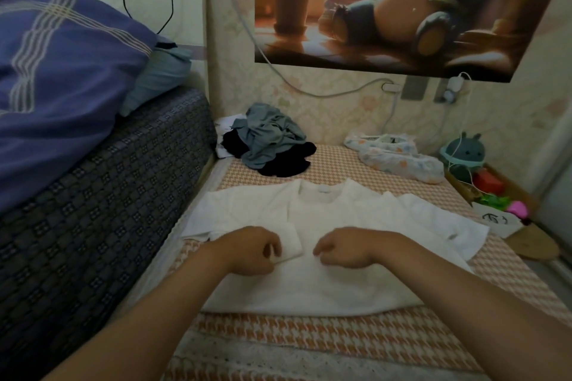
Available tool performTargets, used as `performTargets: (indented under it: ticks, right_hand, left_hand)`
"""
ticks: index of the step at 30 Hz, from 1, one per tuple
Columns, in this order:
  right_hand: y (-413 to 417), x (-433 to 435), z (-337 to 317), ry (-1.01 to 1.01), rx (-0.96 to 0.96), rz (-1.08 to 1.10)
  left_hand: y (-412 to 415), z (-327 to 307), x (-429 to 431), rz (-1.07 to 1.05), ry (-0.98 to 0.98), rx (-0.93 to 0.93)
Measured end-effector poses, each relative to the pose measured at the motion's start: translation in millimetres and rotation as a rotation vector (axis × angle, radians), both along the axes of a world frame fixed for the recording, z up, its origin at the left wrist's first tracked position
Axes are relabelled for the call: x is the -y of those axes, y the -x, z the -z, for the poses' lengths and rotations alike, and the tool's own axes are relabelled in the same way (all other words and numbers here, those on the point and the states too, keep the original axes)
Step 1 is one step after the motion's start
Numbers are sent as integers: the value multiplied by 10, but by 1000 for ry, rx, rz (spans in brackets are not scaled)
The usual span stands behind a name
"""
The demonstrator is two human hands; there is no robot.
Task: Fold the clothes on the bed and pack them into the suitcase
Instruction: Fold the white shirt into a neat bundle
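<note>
A white T-shirt (334, 216) lies spread flat on the orange houndstooth bed cover (309, 337), collar away from me. Its left sleeve is folded inward over the body. My left hand (253, 250) pinches the edge of that folded sleeve. My right hand (343, 249) rests on the middle of the shirt with its fingers curled down onto the cloth; whether it grips the fabric I cannot tell. A heap of grey-blue and black clothes (269, 142) lies beyond the shirt near the wall. No suitcase is in view.
A tall mattress in dark patterned cover (93, 201) with a purple pillow (58, 71) rises on the left. Patterned fabric bundles (399, 158) lie at the back right. Toys and a box (489, 185) crowd the right edge. Cables hang along the wall.
</note>
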State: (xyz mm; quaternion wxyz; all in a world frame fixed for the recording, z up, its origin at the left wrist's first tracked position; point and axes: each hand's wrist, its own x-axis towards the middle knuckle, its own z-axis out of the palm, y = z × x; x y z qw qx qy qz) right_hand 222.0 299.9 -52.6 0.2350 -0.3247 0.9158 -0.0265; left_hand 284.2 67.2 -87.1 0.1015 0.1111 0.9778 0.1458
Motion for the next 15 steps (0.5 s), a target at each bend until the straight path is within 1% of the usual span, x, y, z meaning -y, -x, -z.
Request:
performTargets:
  ticks: [2, 4, 5, 7, 11, 13, 15]
  right_hand:
    - [268, 46, 138, 156, -133, 76]
    - [534, 85, 308, 235, -203, 144]
    - [649, 110, 390, 246, -215, 157]
    - [851, 158, 529, 236, -232, 165]
    - [1198, 225, 735, 193, -238, 213]
    - [1333, 259, 788, 139, -223, 213]
    - [1445, 307, 795, 93, -292, 199]
  left_hand:
    - [124, 132, -69, 73, 89, -178]
    - [244, 265, -105, 107, 182, -265]
    - [298, 334, -101, 109, 216, -292]
    - [403, 420, -94, 76, 211, -329]
    - [670, 445, -14, -3, 223, -330]
    - [765, 387, 61, -65, 134, -384]
    - [837, 286, 196, -223, -25, -494]
